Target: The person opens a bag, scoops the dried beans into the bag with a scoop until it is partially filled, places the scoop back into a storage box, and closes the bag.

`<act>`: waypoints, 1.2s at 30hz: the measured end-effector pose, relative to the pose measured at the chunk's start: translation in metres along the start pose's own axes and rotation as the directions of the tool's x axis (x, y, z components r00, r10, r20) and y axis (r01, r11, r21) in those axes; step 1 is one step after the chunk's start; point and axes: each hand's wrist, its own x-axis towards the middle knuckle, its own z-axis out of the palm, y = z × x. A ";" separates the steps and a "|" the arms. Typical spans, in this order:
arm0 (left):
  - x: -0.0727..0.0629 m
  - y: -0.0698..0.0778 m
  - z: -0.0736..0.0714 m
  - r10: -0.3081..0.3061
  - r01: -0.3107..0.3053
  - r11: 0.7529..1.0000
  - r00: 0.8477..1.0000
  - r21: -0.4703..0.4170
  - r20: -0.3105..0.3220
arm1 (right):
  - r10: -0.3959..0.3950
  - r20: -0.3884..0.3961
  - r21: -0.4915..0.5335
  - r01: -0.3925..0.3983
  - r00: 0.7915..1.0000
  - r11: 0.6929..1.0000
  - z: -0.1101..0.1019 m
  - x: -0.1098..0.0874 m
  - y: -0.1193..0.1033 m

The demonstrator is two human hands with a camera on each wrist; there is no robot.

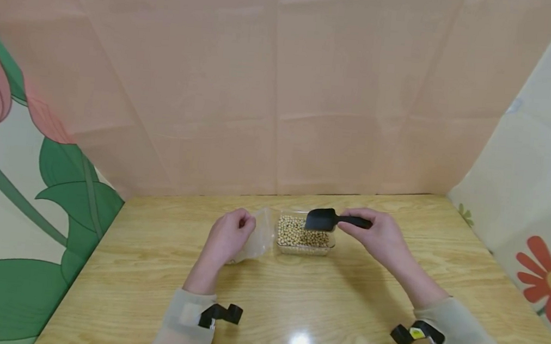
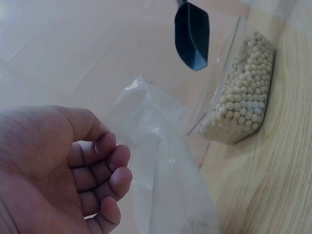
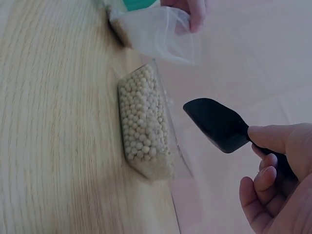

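Note:
My left hand (image 1: 231,235) pinches the upper edge of a clear plastic bag (image 1: 261,237) between thumb and curled fingers. Something tan shows at the bag's bottom in the right wrist view. Right of the bag stands a clear rectangular container (image 1: 332,247) of round, pale beans (image 1: 292,233) that look like soybeans. Above its right part, my right hand (image 1: 380,235) grips a black scoop (image 1: 320,219) by the handle, its blade pointing left. No beans can be seen in the dark scoop (image 3: 217,124) in the right wrist view.
The wooden table (image 1: 263,307) carries the bag and container near its back edge. Behind rises a pinkish cloth-like backdrop (image 1: 272,95). A flower-patterned covering stands along the left (image 1: 11,214) and right sides. Both sleeves bear black wrist cameras.

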 end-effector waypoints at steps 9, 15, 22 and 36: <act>0.000 0.001 0.000 -0.011 0.011 1.000 1.000 0.001 0.002 | 0.004 0.015 -0.018 -0.004 1.000 1.000 -0.003 0.003 0.009; -0.001 0.000 -0.001 -0.010 0.010 1.000 1.000 -0.007 0.004 | 0.008 0.028 -0.047 -0.006 1.000 0.999 -0.004 0.006 0.011; -0.001 0.001 -0.001 -0.006 0.006 1.000 1.000 -0.006 0.006 | -0.024 0.039 -0.101 0.028 0.999 0.994 -0.008 0.011 0.013; -0.001 0.000 -0.001 -0.001 0.001 1.000 1.000 -0.013 -0.005 | -0.045 0.084 -0.163 0.058 0.995 0.985 -0.005 0.021 0.007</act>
